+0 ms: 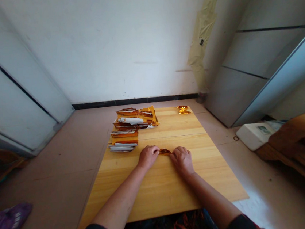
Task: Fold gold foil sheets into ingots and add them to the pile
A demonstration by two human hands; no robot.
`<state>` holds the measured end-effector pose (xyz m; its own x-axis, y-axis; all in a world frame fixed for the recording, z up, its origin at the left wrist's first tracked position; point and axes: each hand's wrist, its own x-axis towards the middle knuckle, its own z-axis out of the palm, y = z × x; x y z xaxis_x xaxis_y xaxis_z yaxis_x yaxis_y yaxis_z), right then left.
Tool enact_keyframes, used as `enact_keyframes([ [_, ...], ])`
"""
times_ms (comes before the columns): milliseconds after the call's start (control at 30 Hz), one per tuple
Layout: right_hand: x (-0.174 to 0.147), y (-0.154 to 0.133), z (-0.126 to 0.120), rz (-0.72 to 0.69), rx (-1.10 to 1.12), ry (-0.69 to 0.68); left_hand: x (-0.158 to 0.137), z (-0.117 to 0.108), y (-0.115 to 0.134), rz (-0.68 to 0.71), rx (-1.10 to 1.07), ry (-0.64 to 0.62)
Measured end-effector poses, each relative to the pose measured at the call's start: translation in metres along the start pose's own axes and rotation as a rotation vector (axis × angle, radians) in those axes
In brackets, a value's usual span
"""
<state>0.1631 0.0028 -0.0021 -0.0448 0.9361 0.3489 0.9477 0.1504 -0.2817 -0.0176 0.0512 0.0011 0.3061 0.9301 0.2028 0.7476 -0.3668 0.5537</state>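
Between my two hands, low over the middle of the wooden board (156,198), stretches a small strip of shiny orange-gold foil (165,151). My left hand (148,156) pinches its left end between thumb and fingers. At the right end my right hand (182,159) is closed on the foil, its fingers curled. Beyond my left hand lie stacks of folded gold and white packets (135,119), with a smaller pile (124,140) of the same kind nearer to me. A crumpled piece of gold foil (184,109) rests at the board's far right corner.
A white wall (122,44) with a dark skirting stands behind the board. Grey cabinet panels (255,47) rise on the right. A white box (254,136) and wooden furniture (304,145) are at the right; a purple bag (11,226) lies on the floor at left.
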Motion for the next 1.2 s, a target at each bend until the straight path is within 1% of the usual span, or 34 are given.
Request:
enact_keyframes([
  [167, 0.001, 0.0, 0.001, 0.018, -0.044, -0.001, 0.003, 0.001, 0.004, -0.099, 0.018, -0.028],
  [300, 0.004, 0.0, 0.0, 0.066, -0.08, -0.011, 0.003, 0.004, 0.006, -0.129, 0.024, -0.011],
  [567, 0.007, 0.001, 0.002, 0.101, -0.037, -0.017, -0.001, 0.011, 0.01, -0.132, 0.045, 0.04],
  [800, 0.008, 0.003, 0.001, 0.08, -0.055, -0.034, -0.004, 0.013, 0.013, -0.139, 0.065, 0.067],
  [1000, 0.009, 0.001, -0.002, 0.097, -0.037, -0.047, -0.006, 0.014, 0.014, -0.132, 0.04, 0.101],
  [1200, 0.011, -0.001, -0.004, 0.114, -0.045, -0.075, -0.006, 0.013, 0.018, -0.165, 0.078, 0.086],
])
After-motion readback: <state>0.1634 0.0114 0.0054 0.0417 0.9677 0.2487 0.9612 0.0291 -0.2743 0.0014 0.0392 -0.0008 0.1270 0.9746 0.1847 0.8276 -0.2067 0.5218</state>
